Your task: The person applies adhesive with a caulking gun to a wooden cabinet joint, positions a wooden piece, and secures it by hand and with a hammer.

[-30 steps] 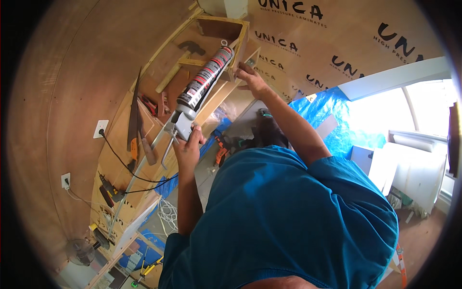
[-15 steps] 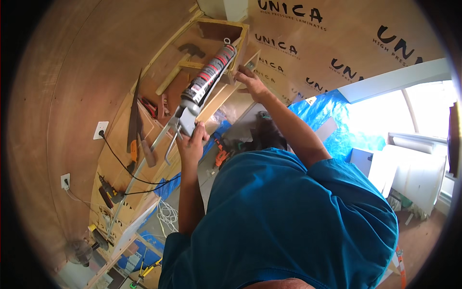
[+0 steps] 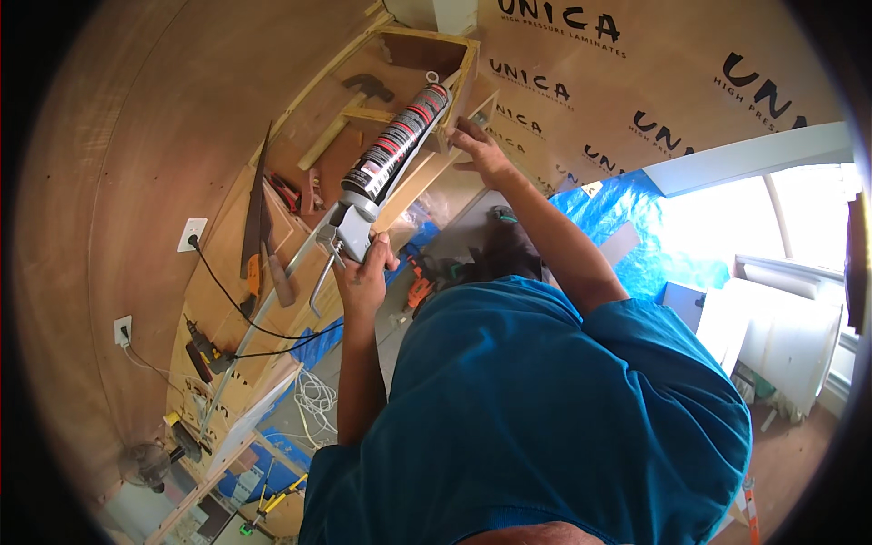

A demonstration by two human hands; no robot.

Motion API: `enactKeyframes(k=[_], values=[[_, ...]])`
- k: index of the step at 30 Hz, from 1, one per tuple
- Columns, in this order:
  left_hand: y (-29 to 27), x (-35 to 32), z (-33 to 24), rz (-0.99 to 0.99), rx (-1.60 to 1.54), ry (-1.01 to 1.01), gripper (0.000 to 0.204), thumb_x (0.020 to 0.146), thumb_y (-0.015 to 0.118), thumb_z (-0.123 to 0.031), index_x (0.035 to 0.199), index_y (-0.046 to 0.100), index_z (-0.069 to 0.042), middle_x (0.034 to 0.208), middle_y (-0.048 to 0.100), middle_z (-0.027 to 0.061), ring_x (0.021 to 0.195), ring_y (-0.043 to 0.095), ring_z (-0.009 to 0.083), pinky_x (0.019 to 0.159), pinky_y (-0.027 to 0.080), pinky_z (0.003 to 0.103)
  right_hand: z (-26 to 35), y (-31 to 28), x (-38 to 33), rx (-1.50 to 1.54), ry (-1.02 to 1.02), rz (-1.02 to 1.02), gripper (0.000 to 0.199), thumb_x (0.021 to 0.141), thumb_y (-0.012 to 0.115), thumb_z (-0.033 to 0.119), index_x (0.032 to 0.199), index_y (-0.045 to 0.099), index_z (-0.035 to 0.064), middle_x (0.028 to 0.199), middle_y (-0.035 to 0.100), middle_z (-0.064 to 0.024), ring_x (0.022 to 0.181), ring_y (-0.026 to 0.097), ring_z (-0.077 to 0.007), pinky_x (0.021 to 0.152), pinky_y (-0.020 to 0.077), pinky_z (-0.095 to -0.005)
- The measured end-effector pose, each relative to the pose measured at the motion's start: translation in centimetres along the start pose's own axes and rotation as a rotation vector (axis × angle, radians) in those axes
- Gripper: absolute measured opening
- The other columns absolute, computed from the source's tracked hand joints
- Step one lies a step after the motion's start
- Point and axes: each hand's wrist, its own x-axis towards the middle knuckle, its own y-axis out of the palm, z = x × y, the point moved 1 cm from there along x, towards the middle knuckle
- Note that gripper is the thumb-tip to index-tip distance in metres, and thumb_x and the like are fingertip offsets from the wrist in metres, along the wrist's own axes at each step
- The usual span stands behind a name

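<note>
My left hand (image 3: 367,272) is wrapped round the handle of a grey caulking gun (image 3: 356,229). A dark sealant cartridge (image 3: 397,143) with red and white markings lies in the gun, tilted up and away to the right. Close to the cartridge's far end is my right hand (image 3: 481,156), its fingers apart and the fingertips at the edge of a wooden frame (image 3: 468,77). Nothing shows in that hand, though its fingertips are partly hard to make out. The gun's nozzle tip is not clearly visible.
Behind the gun, a hammer (image 3: 368,87) lies in the frame. A handsaw (image 3: 256,213), a corded power tool (image 3: 207,350) and a black cord (image 3: 222,298) lie along the wooden bench at left. White coiled cable (image 3: 315,401) hangs below. Blue sheeting (image 3: 627,218) covers part of the right side.
The view has shifted slightly, so the frame and wall sit a little farther right. My left hand still grips the caulking gun, and my right hand stays by the wooden edge.
</note>
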Motion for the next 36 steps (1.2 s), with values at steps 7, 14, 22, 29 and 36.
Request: enactKeyframes(k=[7, 14, 22, 29, 36], values=[[-1.1, -2.8, -0.5, -0.054, -0.048, -0.043, 0.016, 0.094, 0.059, -0.002, 0.081, 0.052, 0.002, 0.063, 0.053, 0.0047, 0.054, 0.052, 0.0135, 0.055, 0.046, 0.032, 0.1, 0.0, 0.1, 0.008, 0.012, 0.031, 0.097, 0.087, 0.073, 0.051, 0.159, 0.026, 0.0059, 0.155, 0.041, -0.0131, 0.141, 0.041, -0.0291, 0.106, 0.0437, -0.0602], [-3.5, -6.4, -0.7, -0.092, 0.021, -0.057, 0.014, 0.094, 0.06, 0.0, 0.083, 0.052, 0.0, 0.066, 0.054, 0.005, 0.057, 0.053, 0.0132, 0.056, 0.047, 0.032, 0.4, 0.4, -0.5, 0.019, -0.005, 0.018, 0.095, 0.087, 0.073, 0.053, 0.158, 0.029, 0.0071, 0.154, 0.042, -0.0119, 0.141, 0.04, -0.0292, 0.106, 0.0432, -0.0608], [-4.8, -8.4, -0.4, -0.092, -0.024, -0.049, 0.012, 0.095, 0.062, -0.002, 0.096, 0.051, 0.0, 0.067, 0.054, 0.0056, 0.058, 0.053, 0.014, 0.056, 0.047, 0.032, 1.2, 1.1, -1.2, -0.015, -0.031, 0.044, 0.096, 0.089, 0.071, 0.054, 0.158, 0.027, 0.0038, 0.151, 0.042, -0.0129, 0.14, 0.039, -0.0289, 0.105, 0.043, -0.0628], [-4.2, -5.8, 0.6, -0.14, -0.109, -0.001, 0.015, 0.094, 0.061, -0.002, 0.103, 0.049, -0.001, 0.069, 0.054, 0.0074, 0.056, 0.053, 0.0167, 0.056, 0.049, 0.036, -0.3, 0.7, -0.8, -0.007, -0.072, 0.078, 0.109, 0.087, 0.076, 0.052, 0.161, 0.014, 0.0008, 0.167, 0.02, -0.0156, 0.149, 0.029, -0.0337, 0.107, 0.041, -0.063], [-1.2, 8.6, -0.1, -0.146, -0.027, 0.112, 0.016, 0.095, 0.065, -0.013, 0.099, 0.055, -0.001, 0.066, 0.054, 0.0029, 0.054, 0.052, 0.0137, 0.056, 0.049, 0.034, 0.8, 1.4, -1.1, -0.034, -0.058, 0.056, 0.105, 0.087, 0.077, 0.048, 0.162, 0.016, 0.0075, 0.166, 0.025, -0.0105, 0.146, 0.036, -0.034, 0.107, 0.0402, -0.0631]])
